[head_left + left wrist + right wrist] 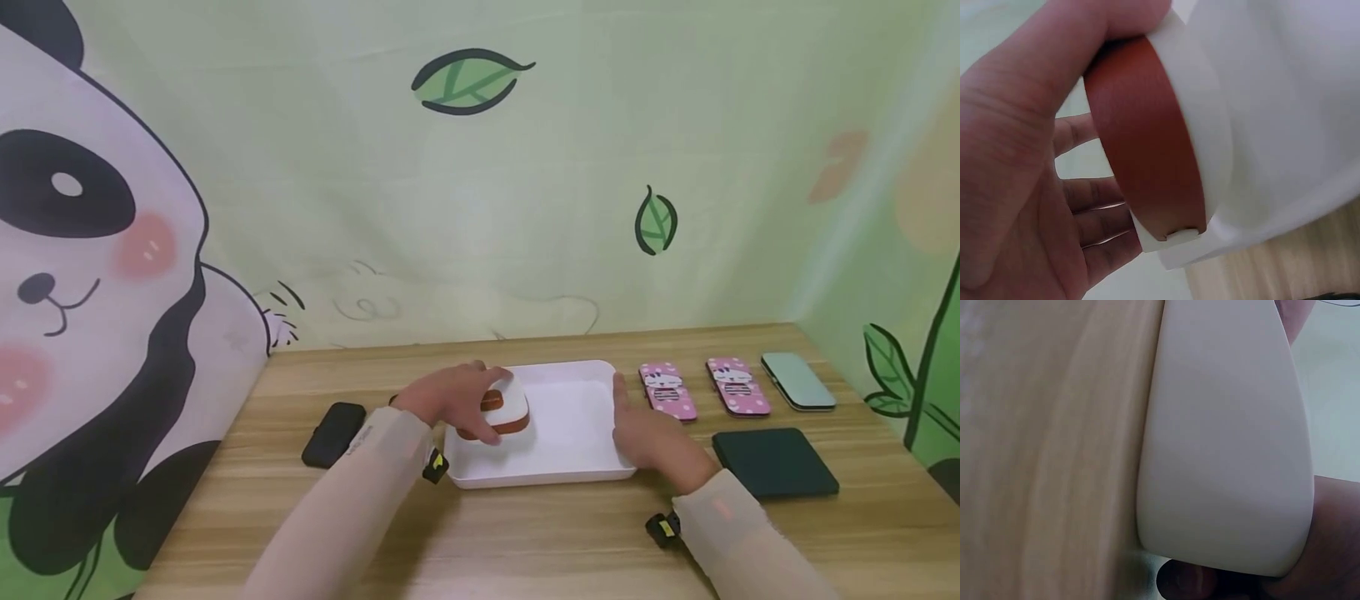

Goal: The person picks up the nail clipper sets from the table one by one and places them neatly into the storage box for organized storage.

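In the head view, my left hand (pixel 457 402) grips a rounded white case (pixel 516 403) with a brown band round its side, over the left end of a shallow white tray (pixel 577 442). The left wrist view shows the thumb across one face of the case's brown band (pixel 1147 137) and the other fingers behind it; a small pale tab sits at one edge. My right hand (pixel 652 437) holds the tray's right end, with the thumb at the rim and fingers outside the wall. Close up, the tray's wall (pixel 1229 437) partly hides those fingers.
Right of the tray lie two pink patterned cases (pixel 667 391) (pixel 738 387), a pale green case (pixel 798 381) and a dark green flat case (pixel 776 462). On the left rests a black case (pixel 333 434). A printed curtain (pixel 525 208) hangs behind the wooden table (pixel 525 542).
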Tool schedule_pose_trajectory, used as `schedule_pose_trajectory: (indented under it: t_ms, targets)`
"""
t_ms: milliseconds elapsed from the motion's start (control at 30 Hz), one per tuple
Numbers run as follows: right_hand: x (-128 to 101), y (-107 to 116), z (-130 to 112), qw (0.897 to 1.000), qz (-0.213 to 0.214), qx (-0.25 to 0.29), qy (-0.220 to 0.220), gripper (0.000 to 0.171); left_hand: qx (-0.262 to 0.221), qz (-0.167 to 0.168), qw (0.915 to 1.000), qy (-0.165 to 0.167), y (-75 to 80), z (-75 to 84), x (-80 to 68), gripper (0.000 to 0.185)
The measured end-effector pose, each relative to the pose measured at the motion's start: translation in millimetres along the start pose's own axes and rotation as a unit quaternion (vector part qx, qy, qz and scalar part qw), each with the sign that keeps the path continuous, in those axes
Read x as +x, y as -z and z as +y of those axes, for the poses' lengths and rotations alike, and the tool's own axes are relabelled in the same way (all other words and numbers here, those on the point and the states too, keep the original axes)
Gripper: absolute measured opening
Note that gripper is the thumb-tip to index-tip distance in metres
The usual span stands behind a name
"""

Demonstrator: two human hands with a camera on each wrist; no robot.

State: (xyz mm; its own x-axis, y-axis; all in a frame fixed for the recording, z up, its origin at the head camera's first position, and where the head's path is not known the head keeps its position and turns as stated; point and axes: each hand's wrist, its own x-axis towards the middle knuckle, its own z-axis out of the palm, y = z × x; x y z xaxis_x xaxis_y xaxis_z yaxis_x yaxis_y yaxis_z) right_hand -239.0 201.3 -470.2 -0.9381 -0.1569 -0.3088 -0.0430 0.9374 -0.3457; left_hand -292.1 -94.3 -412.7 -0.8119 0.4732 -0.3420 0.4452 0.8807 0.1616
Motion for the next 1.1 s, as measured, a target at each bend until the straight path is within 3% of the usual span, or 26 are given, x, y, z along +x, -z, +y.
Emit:
schedule_pose_trajectory:
  t_ms: [333,833,1100]
  targets:
    - [-3.8,2.7,-3.3,1.000,-0.005,-0.002,0.006,0.077,-0.018,-0.027,0.9992,0.022,-6.6,-3.9,4.1,0.098]
    - [-3.8,4.9,-4.5,1.000,-0.007,-0.003,0.008,0.078,-0.030,-0.038,0.9987,0.015,-11.7,-3.5,1.6,0.106]
    - [-7.5,6.1,-5.8,1.000,-0.007,-0.001,0.011,0.079,-0.028,-0.037,0.9987,0.019,-8.9,-1.1,-0.9,0.101]
